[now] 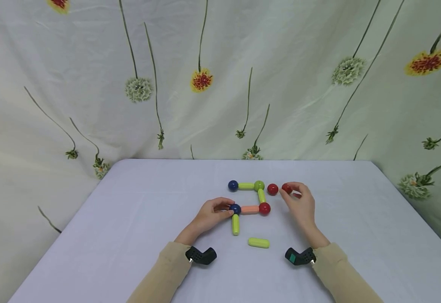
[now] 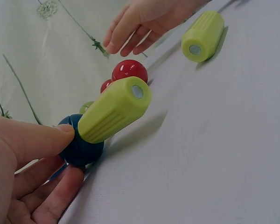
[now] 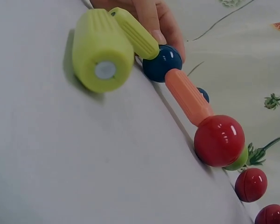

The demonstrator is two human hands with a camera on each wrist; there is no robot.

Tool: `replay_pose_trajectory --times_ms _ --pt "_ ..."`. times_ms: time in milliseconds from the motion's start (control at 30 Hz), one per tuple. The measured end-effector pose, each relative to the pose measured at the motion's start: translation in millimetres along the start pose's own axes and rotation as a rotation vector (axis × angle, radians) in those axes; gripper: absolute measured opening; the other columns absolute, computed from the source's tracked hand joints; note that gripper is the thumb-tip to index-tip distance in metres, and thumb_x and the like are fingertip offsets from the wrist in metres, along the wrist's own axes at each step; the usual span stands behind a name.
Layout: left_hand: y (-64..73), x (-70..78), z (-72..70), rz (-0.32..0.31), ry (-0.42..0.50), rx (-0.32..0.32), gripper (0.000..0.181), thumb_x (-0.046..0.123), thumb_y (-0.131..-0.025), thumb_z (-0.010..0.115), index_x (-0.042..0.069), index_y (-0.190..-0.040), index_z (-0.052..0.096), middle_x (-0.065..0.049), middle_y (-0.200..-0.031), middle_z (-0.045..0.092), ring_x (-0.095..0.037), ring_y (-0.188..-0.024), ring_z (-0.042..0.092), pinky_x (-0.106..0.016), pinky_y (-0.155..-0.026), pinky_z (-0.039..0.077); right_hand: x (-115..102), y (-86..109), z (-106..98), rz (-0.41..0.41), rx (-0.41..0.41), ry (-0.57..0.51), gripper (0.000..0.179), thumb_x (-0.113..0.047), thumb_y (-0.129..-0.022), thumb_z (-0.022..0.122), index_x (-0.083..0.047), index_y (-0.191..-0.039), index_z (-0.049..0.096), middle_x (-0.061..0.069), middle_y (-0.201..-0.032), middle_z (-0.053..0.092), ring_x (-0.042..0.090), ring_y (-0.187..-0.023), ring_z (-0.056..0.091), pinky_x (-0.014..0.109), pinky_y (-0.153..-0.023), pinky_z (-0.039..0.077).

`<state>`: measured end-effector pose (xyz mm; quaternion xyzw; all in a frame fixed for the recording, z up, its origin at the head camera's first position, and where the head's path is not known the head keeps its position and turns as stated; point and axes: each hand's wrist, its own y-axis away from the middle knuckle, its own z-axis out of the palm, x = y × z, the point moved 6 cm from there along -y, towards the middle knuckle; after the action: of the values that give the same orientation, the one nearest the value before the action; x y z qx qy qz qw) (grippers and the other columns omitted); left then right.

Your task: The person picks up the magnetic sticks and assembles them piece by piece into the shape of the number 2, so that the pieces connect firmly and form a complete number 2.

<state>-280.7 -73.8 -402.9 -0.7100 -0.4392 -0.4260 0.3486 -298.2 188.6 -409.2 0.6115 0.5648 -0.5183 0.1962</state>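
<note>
My left hand (image 1: 213,214) pinches a dark blue ball (image 2: 81,151) between thumb and fingers. From this ball a yellow-green magnetic rod (image 2: 114,109) points toward me, and an orange rod (image 1: 249,210) runs right to a glossy red ball (image 1: 264,208). Another green rod (image 1: 261,195) leads back to a green ball (image 1: 259,185), then a further rod (image 1: 245,186) to a second blue ball (image 1: 233,185). My right hand (image 1: 300,204) hovers with loose fingers over a red ball (image 1: 286,187), which they partly cover; a bit more red shows between them.
A loose red ball (image 1: 272,189) lies left of my right fingers. In front of the joined pieces rests a loose green rod (image 1: 259,243), its metal end facing the wrist cameras. White cloth covers the table (image 1: 129,235), with a flowered curtain (image 1: 288,84) behind.
</note>
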Motion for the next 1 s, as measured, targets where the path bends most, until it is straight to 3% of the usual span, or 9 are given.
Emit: replay_pose_trajectory --times_ms 400,1000 --pt "-0.2 -1.5 0.9 -0.005 -0.006 0.007 0.028 0.007 -0.089 0.063 -0.002 -0.115 0.062 -0.014 -0.113 0.062 -0.028 -0.104 0.058 -0.040 -0.092 0.045 13 -5.4 -2 0.042 0.005 0.003 0.042 -0.018 -0.085 0.070 0.001 -0.119 0.054 0.019 -0.124 0.049 0.033 -0.116 0.043 0.046 -0.097 0.039" --pt "0.1 -1.5 0.4 -0.003 -0.006 0.012 0.028 0.007 -0.088 0.063 -0.002 -0.115 0.062 -0.014 -0.112 0.062 -0.029 -0.105 0.058 -0.040 -0.092 0.045 29 -13.0 8 0.170 -0.132 0.031 0.055 -0.022 -0.089 0.064 -0.003 -0.136 0.043 0.021 -0.139 0.040 0.035 -0.126 0.039 0.044 -0.104 0.033"
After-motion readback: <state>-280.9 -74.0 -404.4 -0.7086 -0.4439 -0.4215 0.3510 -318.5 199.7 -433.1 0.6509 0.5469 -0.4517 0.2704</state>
